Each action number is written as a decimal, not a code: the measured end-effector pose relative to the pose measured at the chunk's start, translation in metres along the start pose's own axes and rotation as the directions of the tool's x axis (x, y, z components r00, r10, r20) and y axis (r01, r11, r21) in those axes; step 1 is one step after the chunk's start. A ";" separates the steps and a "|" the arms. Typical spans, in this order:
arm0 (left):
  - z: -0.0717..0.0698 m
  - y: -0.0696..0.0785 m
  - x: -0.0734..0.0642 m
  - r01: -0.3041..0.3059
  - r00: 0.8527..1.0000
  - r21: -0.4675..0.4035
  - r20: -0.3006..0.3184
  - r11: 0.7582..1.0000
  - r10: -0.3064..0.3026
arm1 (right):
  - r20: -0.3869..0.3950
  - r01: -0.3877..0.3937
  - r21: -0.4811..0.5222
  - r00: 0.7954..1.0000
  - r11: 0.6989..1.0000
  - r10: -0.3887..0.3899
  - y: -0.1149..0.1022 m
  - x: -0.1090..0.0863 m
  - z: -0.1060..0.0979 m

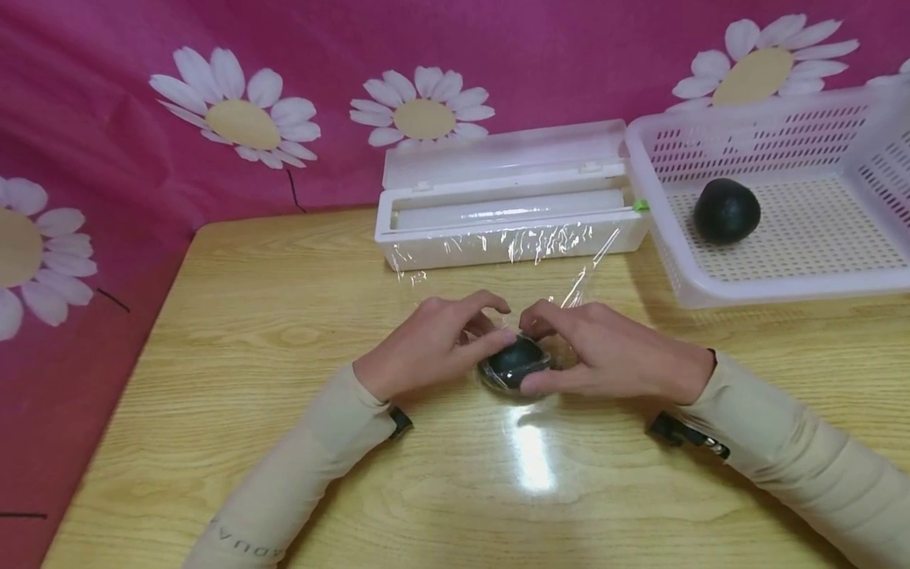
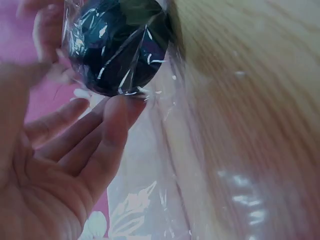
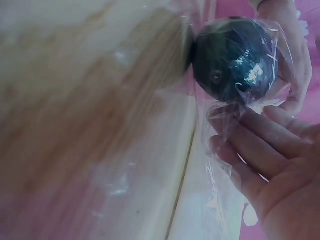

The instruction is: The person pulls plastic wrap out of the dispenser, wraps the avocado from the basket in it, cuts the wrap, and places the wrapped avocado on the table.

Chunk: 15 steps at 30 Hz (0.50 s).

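Glossy plastic film; smooth, shiny wood-grain table.

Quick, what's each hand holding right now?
Left hand: fingers curled, holding the film-wrapped dark object.
Right hand: also curled, holding its other side.

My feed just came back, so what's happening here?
A person's left hand and right hand hold a dark round item on the table, with clear film at least partly around it. The film stretches back toward an open white box with a roll inside. A second dark item sits in the basket to the right.
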<state>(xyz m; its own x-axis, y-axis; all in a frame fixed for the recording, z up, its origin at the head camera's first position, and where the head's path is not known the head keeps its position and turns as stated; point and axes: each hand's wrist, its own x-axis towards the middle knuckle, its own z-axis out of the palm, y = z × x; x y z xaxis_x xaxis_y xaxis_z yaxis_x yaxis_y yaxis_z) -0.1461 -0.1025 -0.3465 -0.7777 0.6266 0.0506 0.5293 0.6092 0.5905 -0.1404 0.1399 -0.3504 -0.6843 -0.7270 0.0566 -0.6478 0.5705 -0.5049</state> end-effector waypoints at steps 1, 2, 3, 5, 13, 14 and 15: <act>-0.001 0.000 -0.001 0.012 1.000 -0.013 0.025 1.000 -0.012 | 0.010 0.001 -0.006 1.000 1.000 -0.001 0.000 0.000 0.000; -0.002 0.000 -0.002 0.022 0.999 -0.015 0.047 1.000 -0.021 | 0.014 0.006 -0.013 1.000 1.000 -0.006 0.001 0.000 0.001; -0.002 0.000 -0.003 0.028 0.998 -0.013 0.064 1.000 -0.027 | 0.019 0.014 -0.019 1.000 1.000 -0.014 0.001 0.000 0.001; -0.003 0.000 -0.003 0.027 0.996 0.001 0.090 1.000 -0.027 | 0.019 0.029 -0.027 0.999 0.999 -0.029 0.002 0.000 0.003; -0.001 0.000 -0.002 0.001 0.998 0.067 0.062 0.998 -0.006 | -0.044 0.088 -0.117 0.995 0.989 -0.093 0.004 0.003 0.005; 0.000 0.000 -0.002 0.000 0.998 0.072 0.059 0.997 -0.005 | -0.051 0.090 -0.129 0.994 0.988 -0.097 0.004 0.004 0.006; 0.000 0.000 -0.001 0.000 0.998 0.077 0.056 0.997 -0.004 | -0.055 0.089 -0.138 0.994 0.986 -0.097 0.004 0.005 0.006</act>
<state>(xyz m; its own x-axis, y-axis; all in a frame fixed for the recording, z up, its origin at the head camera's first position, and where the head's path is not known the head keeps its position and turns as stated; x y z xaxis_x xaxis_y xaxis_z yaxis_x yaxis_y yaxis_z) -0.1451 -0.1031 -0.3466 -0.7595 0.6505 0.0025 0.5541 0.6449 0.5263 -0.1444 0.1369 -0.3571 -0.6353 -0.7571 0.1524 -0.7460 0.5506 -0.3746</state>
